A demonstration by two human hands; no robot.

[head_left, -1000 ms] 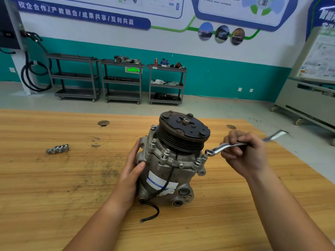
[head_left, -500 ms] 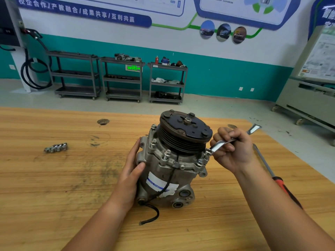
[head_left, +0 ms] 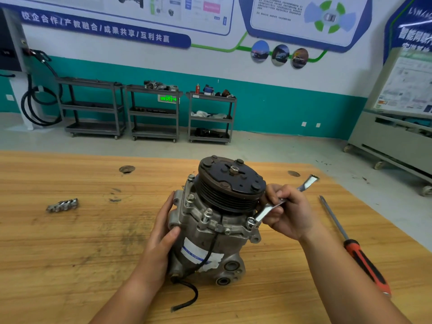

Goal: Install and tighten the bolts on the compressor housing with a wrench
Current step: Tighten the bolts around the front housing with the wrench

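A grey metal compressor (head_left: 210, 232) with a dark pulley on top stands upright on the wooden table (head_left: 70, 253). My left hand (head_left: 163, 232) presses flat against its left side, fingers on the housing. My right hand (head_left: 287, 213) grips a silver wrench (head_left: 268, 210) by the shaft. The wrench's ring end sits over a bolt (head_left: 250, 222) at the housing's right front flange. Other bolts (head_left: 207, 215) stand up around the flange. A black cable (head_left: 187, 293) trails from the housing's base.
A screwdriver (head_left: 355, 251) with a red and black handle lies on the table to the right of my right arm. A small cluster of metal sockets (head_left: 63, 205) lies at the left. Two round holes (head_left: 127, 169) mark the tabletop. Carts stand by the far wall.
My right hand swung the wrench's free end from the far right round toward the pulley, with the ring end at the right front bolt. The left hand stayed on the housing.
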